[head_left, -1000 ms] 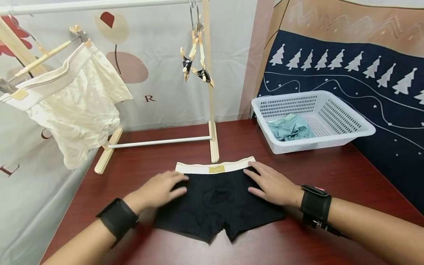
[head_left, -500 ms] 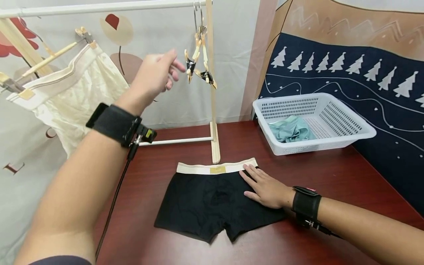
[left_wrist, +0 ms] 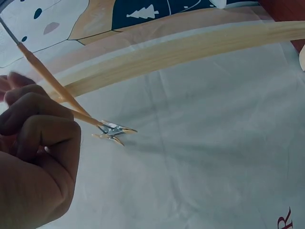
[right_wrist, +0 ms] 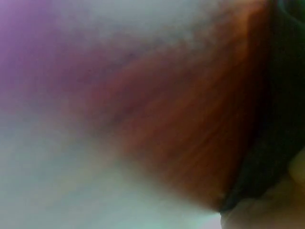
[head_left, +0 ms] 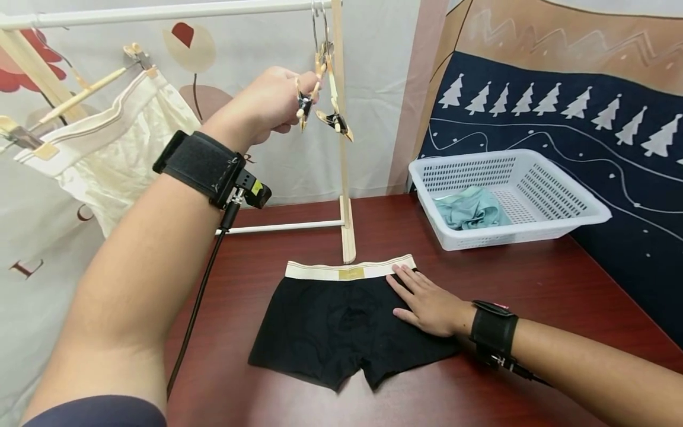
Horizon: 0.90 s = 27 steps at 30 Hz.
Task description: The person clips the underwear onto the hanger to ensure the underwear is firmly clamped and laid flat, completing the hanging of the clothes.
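Note:
In the head view my left hand (head_left: 267, 104) is raised to the wooden clip hanger (head_left: 318, 62) near the rack's right post. The left wrist view shows that hand's fingers curled at the hanger (left_wrist: 53, 81), and one hanger arm comes out from behind them. A metal clip (left_wrist: 112, 130) sits at that arm's end. On the table lie black boxer briefs (head_left: 341, 326), spread flat, with the white waistband at the far side. My right hand (head_left: 432, 302) rests on their right side with fingers extended, fingertips at the waistband. The right wrist view is a blur.
A drying rack with a white top rail (head_left: 160, 13) stands at the back left. Cream shorts (head_left: 128, 127) hang from it on another clip hanger. A second hanger clip (head_left: 336, 123) dangles beside the wooden post (head_left: 342, 148). At the right, a white basket (head_left: 533, 228) holds teal cloth (head_left: 472, 209).
My left hand has left the briefs, risen to the rack and taken hold of the hanger. My right hand has stayed on the briefs, shifting slightly left.

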{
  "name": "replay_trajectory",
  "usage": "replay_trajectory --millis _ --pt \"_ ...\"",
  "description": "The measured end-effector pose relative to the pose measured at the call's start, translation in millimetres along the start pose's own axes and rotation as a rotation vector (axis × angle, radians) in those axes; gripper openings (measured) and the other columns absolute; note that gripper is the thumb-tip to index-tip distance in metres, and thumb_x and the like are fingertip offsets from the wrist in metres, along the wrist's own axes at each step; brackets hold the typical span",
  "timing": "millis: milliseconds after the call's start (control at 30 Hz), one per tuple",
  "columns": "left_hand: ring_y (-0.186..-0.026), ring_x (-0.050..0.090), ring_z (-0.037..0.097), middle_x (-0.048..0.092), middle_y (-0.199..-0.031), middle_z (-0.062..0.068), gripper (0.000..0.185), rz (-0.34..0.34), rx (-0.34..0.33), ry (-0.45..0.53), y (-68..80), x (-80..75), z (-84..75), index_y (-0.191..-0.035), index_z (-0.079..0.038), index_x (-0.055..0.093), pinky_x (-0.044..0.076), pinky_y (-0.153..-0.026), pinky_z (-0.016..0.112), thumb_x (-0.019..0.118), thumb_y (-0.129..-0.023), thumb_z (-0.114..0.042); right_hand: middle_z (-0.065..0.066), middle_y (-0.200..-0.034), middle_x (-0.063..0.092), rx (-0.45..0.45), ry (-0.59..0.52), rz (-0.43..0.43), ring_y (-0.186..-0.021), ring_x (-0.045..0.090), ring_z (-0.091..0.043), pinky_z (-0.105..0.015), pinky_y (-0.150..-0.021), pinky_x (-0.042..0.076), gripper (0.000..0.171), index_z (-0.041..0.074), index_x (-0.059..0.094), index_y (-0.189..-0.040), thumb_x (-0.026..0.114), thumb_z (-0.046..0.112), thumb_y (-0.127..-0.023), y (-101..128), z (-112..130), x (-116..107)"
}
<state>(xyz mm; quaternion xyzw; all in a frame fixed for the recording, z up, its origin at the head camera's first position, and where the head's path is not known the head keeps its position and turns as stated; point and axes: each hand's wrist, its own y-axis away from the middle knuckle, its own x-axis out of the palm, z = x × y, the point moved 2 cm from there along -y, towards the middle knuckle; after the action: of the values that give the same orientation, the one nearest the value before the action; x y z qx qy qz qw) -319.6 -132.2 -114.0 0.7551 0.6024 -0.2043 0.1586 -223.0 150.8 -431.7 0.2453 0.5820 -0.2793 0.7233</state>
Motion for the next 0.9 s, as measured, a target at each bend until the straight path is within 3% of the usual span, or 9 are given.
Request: replay_trajectory --millis 167,300,500,733,900 --pt "-0.041 0.025 0.007 0.040 -0.050 -0.009 0.042 -0.082 0.044 0.030 1.7 -6.3 1.1 -0.067 -0.014 0.055 0.022 -0.043 0.022 0.041 -0.104 -0.029 -0.027 -0.162 0.022 -0.014 -0.001 -0.015 -0.151 0.021 -0.044 -0.059 -0.119 0.023 0.066 -0.002 0.031 -0.154 0.050 0.038 -0.104 0 2 -2" --pt "-0.040 0.024 0.007 0.043 -0.051 -0.008 0.041 -0.129 0.035 0.062 3.2 -12.6 -1.6 -0.068 -0.012 0.056 0.021 -0.041 0.021 0.042 -0.104 -0.027 -0.029 -0.161 0.024 -0.041 -0.011 -0.049 -0.150 0.022 -0.045 -0.059 -0.119 0.023 0.066 -0.003 0.032 -0.153 0.049 0.037 -0.104 0 1 1" --pt "-0.042 0.030 0.007 0.047 -0.063 -0.006 0.034 -0.139 0.011 0.113 8.2 -22.6 -1.7 -0.077 -0.012 0.057 0.023 -0.043 0.022 0.045 -0.103 -0.030 -0.028 -0.162 0.022 -0.016 -0.010 -0.023 -0.151 0.021 -0.045 -0.060 -0.119 0.023 0.068 -0.002 0.031 -0.154 0.049 0.040 -0.104 0 1 0" --pt "-0.048 0.037 0.007 0.051 -0.072 -0.006 0.035 -0.161 -0.035 0.022 14.2 -31.3 2.4 -0.083 -0.013 0.060 0.027 -0.044 0.022 0.048 -0.102 -0.040 -0.023 -0.164 0.019 -0.003 -0.007 -0.038 -0.153 0.019 -0.039 -0.058 -0.120 0.022 0.069 0.003 0.029 -0.156 0.046 0.046 -0.104 -2 -8 10" --pt "-0.044 0.035 0.007 0.051 -0.067 -0.006 0.035 -0.167 -0.046 0.116 20.6 -41.2 7.8 -0.077 -0.012 0.061 0.023 -0.039 0.024 0.052 -0.101 -0.036 -0.019 -0.166 0.016 0.010 -0.008 -0.021 -0.155 0.015 -0.035 -0.055 -0.122 0.019 0.070 0.006 0.026 -0.158 0.047 0.046 -0.104 -3 -9 13"
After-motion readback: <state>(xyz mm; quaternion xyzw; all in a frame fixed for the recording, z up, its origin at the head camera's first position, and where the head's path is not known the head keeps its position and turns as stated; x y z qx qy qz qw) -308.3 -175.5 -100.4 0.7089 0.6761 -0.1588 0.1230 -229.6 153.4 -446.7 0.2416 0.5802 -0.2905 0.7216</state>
